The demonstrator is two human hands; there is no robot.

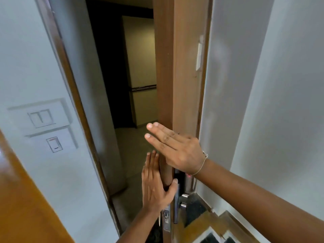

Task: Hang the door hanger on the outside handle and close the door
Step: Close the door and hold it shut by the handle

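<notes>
The brown wooden door [185, 71] stands partly open, its edge [164, 76] facing me. My left hand [156, 185] wraps that edge, fingers flat on the outer face, thumb on the inner side. My right hand [175, 146] hovers with fingers straight and together in front of the edge, holding nothing. A metal latch plate [166, 220] and the inside handle [184, 200] show below my hands. The door hanger and the outside handle are hidden from view.
The dark door frame [73, 88] runs down the left, with wall switches [42, 118] beside it. A dim corridor [133, 146] lies beyond the gap. A white wall [271, 102] is at right. An orange-brown surface [21, 199] fills the lower left.
</notes>
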